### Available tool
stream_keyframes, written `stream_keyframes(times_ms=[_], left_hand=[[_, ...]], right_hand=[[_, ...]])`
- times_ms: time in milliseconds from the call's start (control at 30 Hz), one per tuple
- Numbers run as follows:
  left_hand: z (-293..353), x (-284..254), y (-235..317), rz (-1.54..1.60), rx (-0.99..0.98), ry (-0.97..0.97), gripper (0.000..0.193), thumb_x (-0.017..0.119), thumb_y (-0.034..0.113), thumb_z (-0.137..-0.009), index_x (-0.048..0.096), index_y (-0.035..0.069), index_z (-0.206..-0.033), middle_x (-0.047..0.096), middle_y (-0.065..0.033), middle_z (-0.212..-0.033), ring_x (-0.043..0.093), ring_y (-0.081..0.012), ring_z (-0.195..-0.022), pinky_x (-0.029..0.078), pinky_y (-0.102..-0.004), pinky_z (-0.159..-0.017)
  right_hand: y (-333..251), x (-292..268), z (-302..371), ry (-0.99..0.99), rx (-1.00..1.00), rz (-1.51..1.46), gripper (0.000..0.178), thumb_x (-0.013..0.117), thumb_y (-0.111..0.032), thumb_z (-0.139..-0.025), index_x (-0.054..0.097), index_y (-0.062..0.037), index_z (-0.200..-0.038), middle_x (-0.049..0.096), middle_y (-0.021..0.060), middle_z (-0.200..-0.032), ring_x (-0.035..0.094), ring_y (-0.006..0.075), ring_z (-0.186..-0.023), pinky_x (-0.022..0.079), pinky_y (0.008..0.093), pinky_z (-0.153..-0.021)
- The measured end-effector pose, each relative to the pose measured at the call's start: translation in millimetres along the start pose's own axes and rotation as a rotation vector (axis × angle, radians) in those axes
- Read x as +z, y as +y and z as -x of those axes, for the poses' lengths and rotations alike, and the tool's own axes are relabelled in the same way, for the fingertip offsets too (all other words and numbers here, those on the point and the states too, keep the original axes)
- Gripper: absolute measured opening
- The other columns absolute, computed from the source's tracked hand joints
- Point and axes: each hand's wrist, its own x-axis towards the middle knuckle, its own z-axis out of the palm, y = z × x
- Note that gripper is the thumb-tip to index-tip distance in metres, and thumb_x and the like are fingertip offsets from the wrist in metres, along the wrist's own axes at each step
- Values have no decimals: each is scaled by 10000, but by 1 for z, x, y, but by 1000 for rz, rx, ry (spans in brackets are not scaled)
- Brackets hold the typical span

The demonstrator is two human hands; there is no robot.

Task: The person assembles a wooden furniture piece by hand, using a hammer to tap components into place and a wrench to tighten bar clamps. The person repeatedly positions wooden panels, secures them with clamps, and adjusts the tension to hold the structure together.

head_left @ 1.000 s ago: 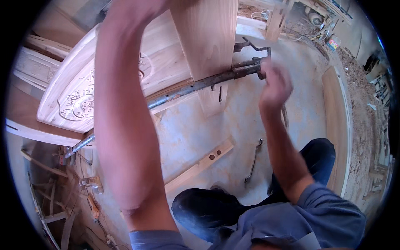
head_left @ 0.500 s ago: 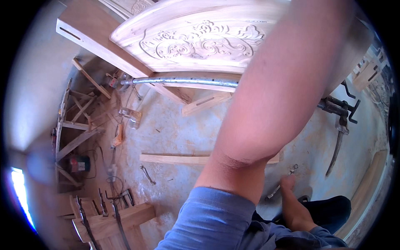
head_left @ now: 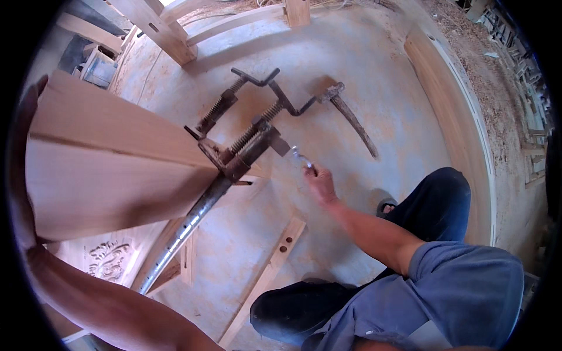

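Observation:
At the left rim my left hand (head_left: 23, 169) is wrapped along the end of a thick wooden post (head_left: 117, 169), its fingertips dark at the post's upper corner. A long metal bar clamp (head_left: 193, 216) runs beside that post, and its threaded screws and crank handles point away from the wood. Below the post, part of a carved wooden panel (head_left: 111, 257) shows. My right hand (head_left: 321, 182) is closed around a shiny wrench (head_left: 300, 157), whose head sticks out just right of the clamp's end without visibly touching it.
A hammer (head_left: 354, 126) stands head-up near the clamp handles. On the floor lies a wooden strip (head_left: 269, 275) with two holes. A long board (head_left: 448, 123) lies at the right, with wood shavings (head_left: 462, 76) beyond. A wooden frame (head_left: 234, 26) stands at the far side.
My view has swung right, toward the clamp's screw end. My right hand has lifted the wrench from low by my leg to near the clamp. My left hand now shows against the post.

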Motion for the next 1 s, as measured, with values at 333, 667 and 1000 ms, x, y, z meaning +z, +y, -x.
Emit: stream_keyframes(times_ms=[333, 667, 1000], left_hand=[[-5, -9, -54, -475, 41, 17, 875, 307, 723, -921, 311, 92, -1527, 352, -186, -1543, 325, -327, -1440, 252, -507, -1181], [-47, 3, 0, -543, -218, -72, 718, 496, 622, -916, 535, 6, -1282, 543, -217, -1288, 498, -375, -1226, 362, -499, -1064], [-51, 4, 2, -510, -142, 0, 468, 673, 367, -826, 609, 21, -1134, 633, -144, -1074, 564, -331, -1025, 404, -450, -971]], right_hand=[[-184, -74, -17, 11, -90, -96, 204, 598, -169, -919, 580, 3, -810, 482, 29, -630, 448, 109, -620, 386, 313, -566], [-268, -152, 66, -293, 227, 72, 229, 619, -177, -884, 596, 41, -950, 536, 88, -673, 537, 171, -611, 443, 358, -601], [-365, -181, 74, -324, -109, 569, 308, 588, -98, -848, 601, -12, -1144, 640, 195, -913, 631, 366, -818, 496, 450, -721]])
